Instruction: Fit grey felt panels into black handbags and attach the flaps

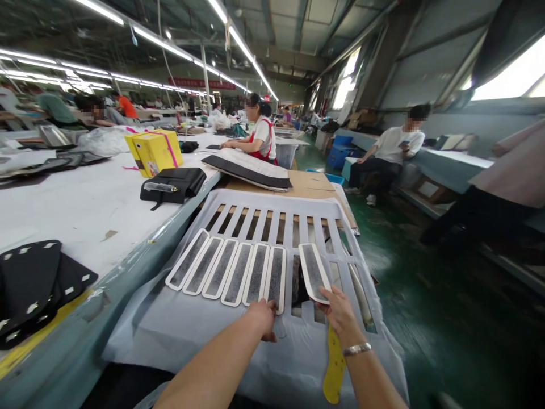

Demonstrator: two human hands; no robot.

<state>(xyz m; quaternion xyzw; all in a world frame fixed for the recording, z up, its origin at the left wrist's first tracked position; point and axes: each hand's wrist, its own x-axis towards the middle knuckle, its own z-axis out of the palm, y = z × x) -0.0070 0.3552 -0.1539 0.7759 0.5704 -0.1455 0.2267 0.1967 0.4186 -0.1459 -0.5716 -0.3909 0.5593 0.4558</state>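
On a white slotted rack [238, 199] several oblong dark pieces with white borders [237, 272] lie side by side in a row. My right hand [339, 311] grips the lower end of another bordered piece [314, 271], which is held tilted over the slots to the right of the row. My left hand [263, 319] is at the bottom end of the row's rightmost piece [276, 278]; its fingers are bent, and their tips are partly hidden. A yellow strip [334, 366] hangs below my right hand.
A long white-topped table [97, 210] on the left bears a black case [174, 184], a yellow box [154, 152] and black panels [36, 284]. Beyond the rack are cardboard [272, 187] and a person in a red apron. Someone sits at the right.
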